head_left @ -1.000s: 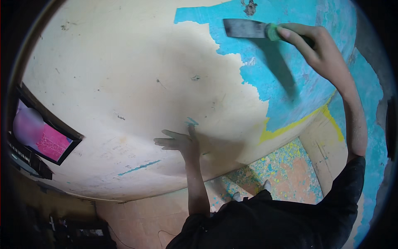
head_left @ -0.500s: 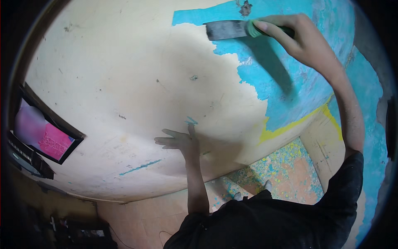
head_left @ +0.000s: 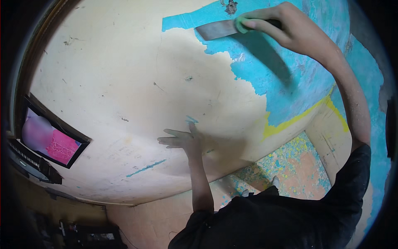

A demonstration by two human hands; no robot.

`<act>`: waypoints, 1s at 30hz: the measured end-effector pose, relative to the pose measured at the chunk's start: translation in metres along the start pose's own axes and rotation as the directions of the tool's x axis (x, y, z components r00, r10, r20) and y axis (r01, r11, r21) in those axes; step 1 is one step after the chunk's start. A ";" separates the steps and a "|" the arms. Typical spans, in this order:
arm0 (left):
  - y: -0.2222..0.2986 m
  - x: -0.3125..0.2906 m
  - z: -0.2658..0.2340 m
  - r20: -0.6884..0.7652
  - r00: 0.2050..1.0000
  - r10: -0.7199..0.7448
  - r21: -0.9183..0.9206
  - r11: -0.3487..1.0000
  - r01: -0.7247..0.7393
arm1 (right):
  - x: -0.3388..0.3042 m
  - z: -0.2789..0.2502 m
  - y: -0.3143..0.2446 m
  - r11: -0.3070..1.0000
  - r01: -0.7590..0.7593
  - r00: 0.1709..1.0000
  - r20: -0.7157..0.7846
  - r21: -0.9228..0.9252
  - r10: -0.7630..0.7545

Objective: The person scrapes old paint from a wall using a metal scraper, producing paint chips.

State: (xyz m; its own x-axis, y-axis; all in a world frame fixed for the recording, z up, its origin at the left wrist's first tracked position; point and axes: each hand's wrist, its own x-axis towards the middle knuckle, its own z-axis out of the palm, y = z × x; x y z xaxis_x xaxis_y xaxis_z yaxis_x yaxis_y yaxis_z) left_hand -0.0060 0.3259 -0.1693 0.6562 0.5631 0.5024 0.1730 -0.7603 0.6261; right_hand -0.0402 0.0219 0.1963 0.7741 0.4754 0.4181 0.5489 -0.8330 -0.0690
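My right hand (head_left: 271, 23) grips the green handle of a wide putty knife (head_left: 217, 30). The metal blade lies against the wall at the ragged edge where cream paint (head_left: 124, 70) meets a bared blue layer (head_left: 265, 70). A narrow blue strip runs left above the blade. Lower down, my left hand (head_left: 180, 139) rests on the cream wall with its fingers spread and nothing in them. Just above its thumb is a small blue scratch (head_left: 191, 119).
Blue and yellow paint flakes (head_left: 286, 166) litter the tiled floor in the corner below. A yellow band (head_left: 290, 120) borders the blue layer's bottom. A dark-framed picture (head_left: 58, 139) hangs at the left. Dark items (head_left: 89, 234) stand at the lower left.
The view has shifted slightly. The putty knife's blade has tilted, its tip now lower left, still at the paint edge. My left hand stays spread on the wall.
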 end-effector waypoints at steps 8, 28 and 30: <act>-0.001 0.005 0.005 -0.054 0.997 0.046 0.048 0.998 -0.043 | 0.017 0.029 0.026 0.930 0.363 0.872 -0.333 -0.051 -0.358; -0.011 -0.003 0.009 -0.105 0.983 0.150 0.211 0.969 -0.126 | 0.006 0.017 0.030 0.995 0.087 0.958 -0.279 0.045 -0.071; -0.008 -0.003 0.009 -0.118 0.979 0.168 0.225 0.964 -0.138 | 0.016 0.019 0.016 0.993 0.108 0.952 -0.292 0.049 -0.089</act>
State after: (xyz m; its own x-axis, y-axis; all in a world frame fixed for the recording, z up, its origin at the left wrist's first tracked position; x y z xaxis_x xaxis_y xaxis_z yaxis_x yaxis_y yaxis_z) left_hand -0.0032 0.3272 -0.1808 0.5842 0.4615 0.6676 0.2415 -0.8842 0.3999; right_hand -0.0133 0.0218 0.1851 0.5959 0.4446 0.6687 0.6444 -0.7617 -0.0678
